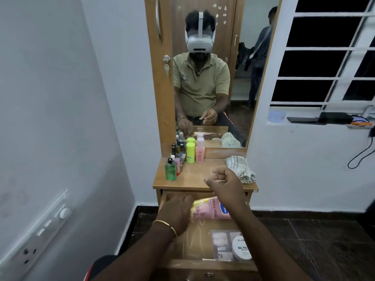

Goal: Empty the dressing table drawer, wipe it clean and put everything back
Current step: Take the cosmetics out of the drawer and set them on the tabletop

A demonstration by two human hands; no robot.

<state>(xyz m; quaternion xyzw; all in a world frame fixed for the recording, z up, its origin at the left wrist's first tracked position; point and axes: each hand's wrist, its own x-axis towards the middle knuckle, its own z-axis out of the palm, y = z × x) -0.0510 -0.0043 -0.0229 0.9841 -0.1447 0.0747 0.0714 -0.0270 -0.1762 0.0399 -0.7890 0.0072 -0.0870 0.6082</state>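
Left hand (176, 209) hides the blurred pink tube's (211, 208) end.
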